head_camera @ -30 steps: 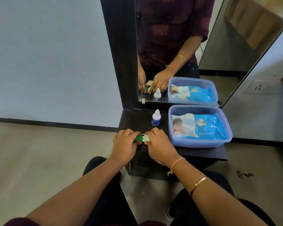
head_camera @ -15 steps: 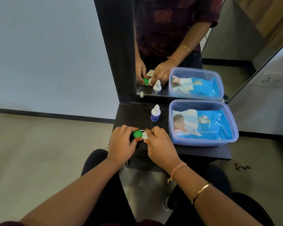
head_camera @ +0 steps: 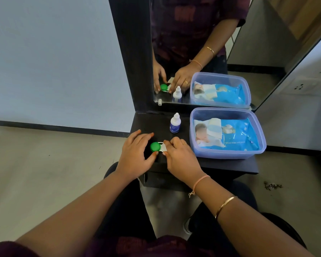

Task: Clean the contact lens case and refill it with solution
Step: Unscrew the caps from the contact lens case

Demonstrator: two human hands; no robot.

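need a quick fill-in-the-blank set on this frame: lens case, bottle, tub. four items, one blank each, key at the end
1. The cap on the lens case, between the left hand and the right hand, is coloured ____.
2. The solution bottle stands ____ on the shelf.
3. The tub sits on the bottle's ____ side.
4. The wipes pack in the tub is mostly coloured ____.
Missing words: green; upright; right; blue.

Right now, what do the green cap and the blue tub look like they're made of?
The green cap: likely hard plastic, smooth and slightly glossy, uniform colour. The blue tub: probably translucent plastic, frosted; the wipes pack shows through its wall.
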